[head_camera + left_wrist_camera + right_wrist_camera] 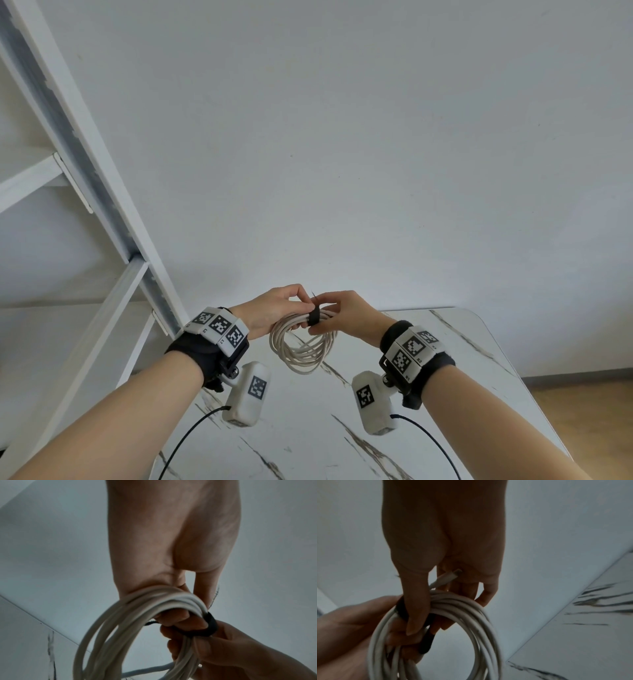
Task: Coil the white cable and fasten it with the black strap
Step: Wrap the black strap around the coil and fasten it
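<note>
The white cable (301,346) is wound into a coil of several loops and hangs in the air above the table. A black strap (313,318) wraps the top of the bundle, and its thin tail sticks up between the two hands. My left hand (301,303) has its fingers curled through the coil (120,622) beside the strap (211,623). My right hand (325,313) grips the bundle (464,608) at the strap (426,642), with the thumb (414,608) laid across it. A cable plug end (447,578) pokes out under the right palm.
Below the hands is a white marble-pattern table (445,346) with a rounded far corner. A white metal shelf frame (102,205) slants up on the left. A plain white wall stands behind, and wooden floor (582,411) shows at the right.
</note>
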### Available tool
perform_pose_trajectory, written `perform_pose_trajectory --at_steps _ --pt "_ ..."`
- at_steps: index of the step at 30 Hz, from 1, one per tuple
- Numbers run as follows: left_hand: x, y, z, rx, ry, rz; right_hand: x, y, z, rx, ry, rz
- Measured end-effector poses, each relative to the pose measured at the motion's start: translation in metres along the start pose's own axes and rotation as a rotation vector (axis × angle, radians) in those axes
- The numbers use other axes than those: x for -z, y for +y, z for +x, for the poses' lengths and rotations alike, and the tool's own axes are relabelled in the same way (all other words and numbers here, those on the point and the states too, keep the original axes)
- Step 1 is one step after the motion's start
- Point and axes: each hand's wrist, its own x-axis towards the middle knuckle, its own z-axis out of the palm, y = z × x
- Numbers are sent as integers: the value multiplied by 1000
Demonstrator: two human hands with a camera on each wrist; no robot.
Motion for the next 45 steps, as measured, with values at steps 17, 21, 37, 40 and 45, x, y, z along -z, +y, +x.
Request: perform_pose_trajectory --at_steps 17,21,37,40,45 --pt "-5 -5 -6 41 -156 -54 7 8 -5 -105 -209 275" --pt "-5 -6 -7 36 -174 -103 6 11 -4 -138 -158 279" --pt "0 -11 -6 -4 -126 -7 8 18 0 -67 -31 341" --pt "-1 -15 -6 -5 -145 28 8 18 1 -29 -7 310" --pt "-3 -20 -4 -17 -147 39 13 14 -1 -56 -145 298"
